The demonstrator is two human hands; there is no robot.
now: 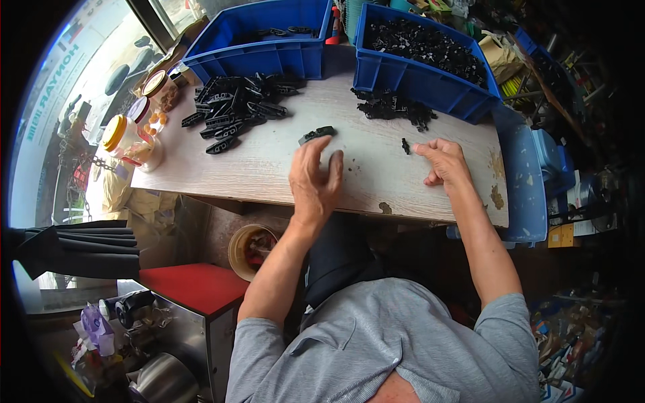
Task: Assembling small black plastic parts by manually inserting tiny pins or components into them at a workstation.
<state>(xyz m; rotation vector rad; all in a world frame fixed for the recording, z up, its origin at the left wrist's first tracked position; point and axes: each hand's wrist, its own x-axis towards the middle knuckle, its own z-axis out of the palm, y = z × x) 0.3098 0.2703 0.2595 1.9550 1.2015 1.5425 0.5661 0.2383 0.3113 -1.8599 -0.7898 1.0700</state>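
Note:
My left hand (314, 176) is over the table with thumb and fingers apart. Just beyond its fingertips lies a long black plastic part (316, 135); whether they touch it, I cannot tell. To the right, my right hand (443, 162) has its index finger and thumb spread, the other fingers curled. A small black plastic piece (406, 146) sits close to that index fingertip, seemingly on the tabletop. A pile of long black parts (232, 111) covers the table's far left. Small black pieces (396, 107) are heaped in front of the right-hand bin.
Two blue bins stand at the back: the left bin (269, 64) holds some long parts, the right bin (423, 91) many small pieces. Lidded jars (121, 134) line the left edge of the pale wooden table (269, 168). A bucket (236, 258) is below on the floor.

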